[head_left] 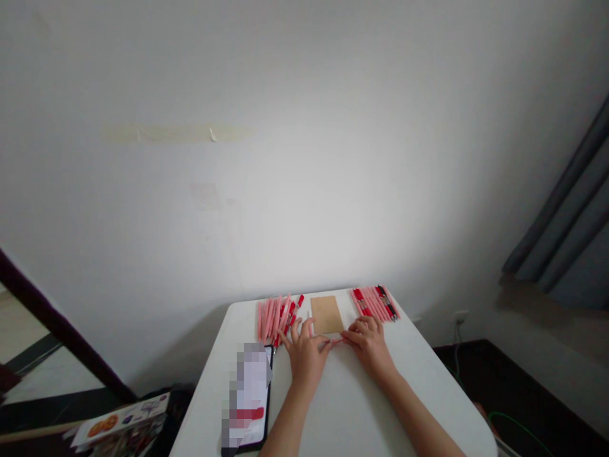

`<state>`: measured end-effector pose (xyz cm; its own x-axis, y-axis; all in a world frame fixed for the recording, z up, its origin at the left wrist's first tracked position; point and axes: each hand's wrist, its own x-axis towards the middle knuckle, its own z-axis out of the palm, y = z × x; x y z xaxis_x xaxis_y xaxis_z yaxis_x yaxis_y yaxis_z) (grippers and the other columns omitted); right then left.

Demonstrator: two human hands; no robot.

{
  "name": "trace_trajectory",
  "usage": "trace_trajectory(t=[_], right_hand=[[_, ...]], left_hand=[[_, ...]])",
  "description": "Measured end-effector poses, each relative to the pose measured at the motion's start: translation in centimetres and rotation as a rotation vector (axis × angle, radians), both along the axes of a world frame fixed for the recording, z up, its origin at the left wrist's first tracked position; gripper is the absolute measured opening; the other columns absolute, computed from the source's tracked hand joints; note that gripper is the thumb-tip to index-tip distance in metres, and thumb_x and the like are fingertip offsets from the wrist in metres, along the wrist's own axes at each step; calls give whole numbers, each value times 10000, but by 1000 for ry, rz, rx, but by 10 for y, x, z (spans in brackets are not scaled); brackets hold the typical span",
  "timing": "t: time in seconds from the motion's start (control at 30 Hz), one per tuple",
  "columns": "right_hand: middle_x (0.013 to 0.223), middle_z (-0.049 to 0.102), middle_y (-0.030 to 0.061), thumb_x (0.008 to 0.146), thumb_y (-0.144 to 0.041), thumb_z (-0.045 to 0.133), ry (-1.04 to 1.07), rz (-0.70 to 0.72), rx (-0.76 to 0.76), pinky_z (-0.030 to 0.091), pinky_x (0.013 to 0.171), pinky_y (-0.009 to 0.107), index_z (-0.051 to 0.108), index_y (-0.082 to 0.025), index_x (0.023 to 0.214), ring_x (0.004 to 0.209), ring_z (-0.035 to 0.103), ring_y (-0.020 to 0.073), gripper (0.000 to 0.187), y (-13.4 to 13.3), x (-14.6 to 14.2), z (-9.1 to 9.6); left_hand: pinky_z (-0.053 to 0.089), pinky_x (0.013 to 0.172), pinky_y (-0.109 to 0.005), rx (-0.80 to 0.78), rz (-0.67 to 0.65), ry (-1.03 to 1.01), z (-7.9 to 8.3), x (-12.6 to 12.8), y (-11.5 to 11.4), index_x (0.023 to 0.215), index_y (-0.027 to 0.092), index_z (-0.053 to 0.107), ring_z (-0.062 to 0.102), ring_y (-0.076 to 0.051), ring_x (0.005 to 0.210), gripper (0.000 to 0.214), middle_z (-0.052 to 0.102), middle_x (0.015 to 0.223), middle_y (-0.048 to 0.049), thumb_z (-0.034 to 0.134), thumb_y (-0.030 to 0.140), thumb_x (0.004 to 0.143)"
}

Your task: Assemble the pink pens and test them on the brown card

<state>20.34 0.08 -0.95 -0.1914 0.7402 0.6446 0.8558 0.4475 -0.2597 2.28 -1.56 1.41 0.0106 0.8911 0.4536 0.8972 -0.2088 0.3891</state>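
A slim pinkish-red pen (337, 341) lies level between my hands, just in front of a brown card (327, 315). My left hand (306, 354) pinches its left end with thumb and index finger, while the other fingers spread out. On the pen's right end, the fingers of my right hand (368, 346) are closed. Beside my left fingers, a pale pink stick (310, 325) shows in part. Left of that hand is a loose pile of pink and red pens (273, 317). A neater row of pink, red and black pens (373, 303) lies beyond my right hand.
A phone (250, 397) with a partly blurred screen lies at the left of the white table (361, 416). The table's far edge is close to the wall (304, 190). A printed box (121, 419) is low at the left; a grey curtain (571, 241) hangs at the right.
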Motion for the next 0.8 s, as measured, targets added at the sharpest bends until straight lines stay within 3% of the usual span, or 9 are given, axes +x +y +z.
trace_trajectory(t=[0.37,0.8], right_hand=[[878,668,6,843,-277,629,-34,13,17,233,1002,479,705,-415,973,987,500,219,204,-1,-2,0],[924,644,31,845,-316,624,-43,-15,-102,267,1000,503,708,-419,972,1007,513,225,183,-5,-3,6]], left_hand=[[-3,1070,-730,23,-23,-29,-6,0,2,768,398,729,366,-310,1281,77,571,1273,33,672,434,732],[-5,1077,-719,8,-16,-32,-3,1,-1,757,384,726,379,-297,1277,73,583,1256,38,700,329,716]])
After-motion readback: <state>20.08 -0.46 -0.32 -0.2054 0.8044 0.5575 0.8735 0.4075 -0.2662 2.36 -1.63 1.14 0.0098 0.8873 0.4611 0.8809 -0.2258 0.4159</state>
